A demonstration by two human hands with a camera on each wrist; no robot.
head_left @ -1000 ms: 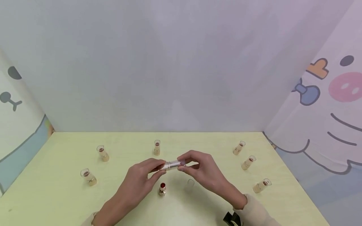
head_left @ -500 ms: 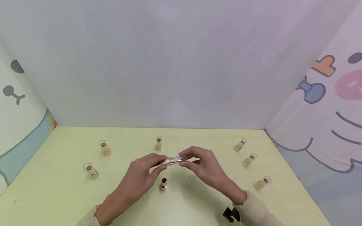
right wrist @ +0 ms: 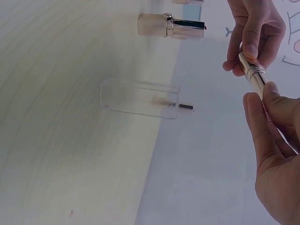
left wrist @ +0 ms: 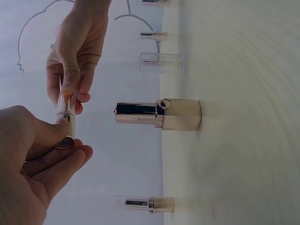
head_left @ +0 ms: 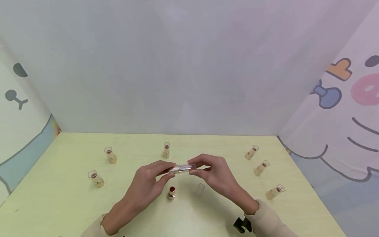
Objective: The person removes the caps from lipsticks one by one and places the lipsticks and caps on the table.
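Note:
Both hands hold a lipstick level above the table, one at each end. My left hand pinches the gold base between thumb and fingers. The other end, with a clear cover, sits between the thumb and fingers of my right hand. In the right wrist view the lipstick shows a ringed metal middle. Below the hands, an uncapped lipstick stands upright with its dark red tip showing. To its right stands a clear cap, seen larger in the right wrist view.
Two capped lipsticks, the nearer one included, stand at the left. Another capped lipstick stands at the back middle. Three more, including one lipstick nearest the front, stand on the right. The pale yellow table meets a curtain behind.
The hands and the lipstick have come up slightly and shifted a little right in view, while the head view has also tilted slightly. Both hands keep their grip.

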